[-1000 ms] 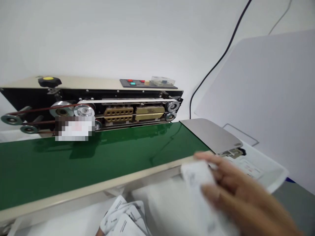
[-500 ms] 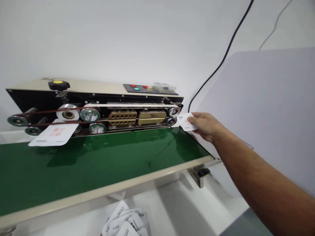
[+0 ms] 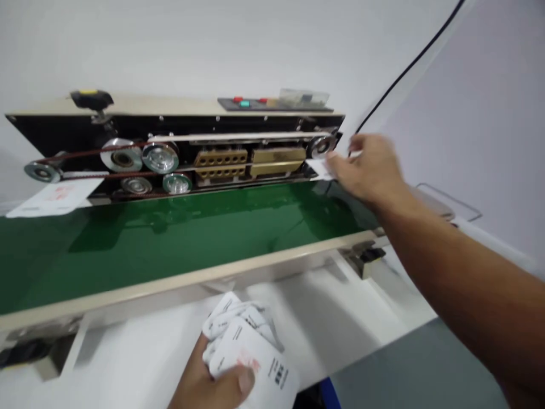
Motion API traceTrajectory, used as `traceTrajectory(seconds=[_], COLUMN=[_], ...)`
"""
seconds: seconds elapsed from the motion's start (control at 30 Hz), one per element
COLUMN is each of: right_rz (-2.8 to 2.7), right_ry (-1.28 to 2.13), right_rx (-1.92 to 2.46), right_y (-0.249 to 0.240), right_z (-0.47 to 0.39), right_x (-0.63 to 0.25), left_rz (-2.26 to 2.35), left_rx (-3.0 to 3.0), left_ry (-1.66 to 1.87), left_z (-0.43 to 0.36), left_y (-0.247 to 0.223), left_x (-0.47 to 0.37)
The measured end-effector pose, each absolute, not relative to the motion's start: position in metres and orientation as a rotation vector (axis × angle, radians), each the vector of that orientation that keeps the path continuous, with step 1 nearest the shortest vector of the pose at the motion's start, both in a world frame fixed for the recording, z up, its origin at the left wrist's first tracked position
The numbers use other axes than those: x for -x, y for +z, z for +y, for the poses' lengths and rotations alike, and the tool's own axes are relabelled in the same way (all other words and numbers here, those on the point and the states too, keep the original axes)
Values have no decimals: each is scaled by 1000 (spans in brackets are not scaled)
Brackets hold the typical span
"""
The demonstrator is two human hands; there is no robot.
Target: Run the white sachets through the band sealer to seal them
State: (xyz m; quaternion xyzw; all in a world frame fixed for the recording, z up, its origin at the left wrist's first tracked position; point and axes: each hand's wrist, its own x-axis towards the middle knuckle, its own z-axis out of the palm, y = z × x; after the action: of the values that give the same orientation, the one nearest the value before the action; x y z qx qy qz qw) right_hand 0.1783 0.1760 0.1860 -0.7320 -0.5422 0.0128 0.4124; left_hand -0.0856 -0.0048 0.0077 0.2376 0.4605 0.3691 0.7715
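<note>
A stack of white printed pouches [image 3: 259, 363] is fanned out in my left hand [image 3: 213, 383], thumb on top, at the bottom centre. My right hand [image 3: 368, 170] is at the right end of a belt machine [image 3: 272, 159], thumb and fingers apart and slightly blurred. A single white pouch [image 3: 319, 168] lies at the machine's right rollers, touching or just beside my right thumb; whether it is still gripped is unclear. Another white pouch [image 3: 59, 196] with a red print sticks out from the red belts at the machine's left end, over the green conveyor [image 3: 204, 227].
A control panel [image 3: 255, 104] with red and green buttons tops the machine. A black cable [image 3: 409, 65] runs down the wall behind my right hand. Black clamps [image 3: 368, 255] sit under the conveyor's front edge. Something blue [image 3: 330, 393] shows at the bottom.
The pouch at the left end has moved further left along the belts. My right hand's fingers have spread, with its pouch now at the rollers. My left hand has come into view under the stack.
</note>
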Motion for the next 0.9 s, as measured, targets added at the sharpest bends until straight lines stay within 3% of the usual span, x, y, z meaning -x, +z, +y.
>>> traceTrajectory(seconds=[0.13,0.3,0.53,0.7,0.9], right_rz=[-1747,-2288,-1954,-1673,-1361], right_ry=[-103,538,695,1087,1520], right_rx=[1368,1107,1326,1488,1231], right_y=[149,84,45,54,66], right_z=[88,7,3,4,15], right_x=[-147,-111,-95,-107,-132], left_rz=[882,766,732,742,832], left_rx=[-315,-268,-355,-378,-387], left_ry=[880,960,941,901,954], left_z=[-8,-6,-9,-7,-5], left_y=[14,25,18,21,26], left_x=[78,74,76,74,71])
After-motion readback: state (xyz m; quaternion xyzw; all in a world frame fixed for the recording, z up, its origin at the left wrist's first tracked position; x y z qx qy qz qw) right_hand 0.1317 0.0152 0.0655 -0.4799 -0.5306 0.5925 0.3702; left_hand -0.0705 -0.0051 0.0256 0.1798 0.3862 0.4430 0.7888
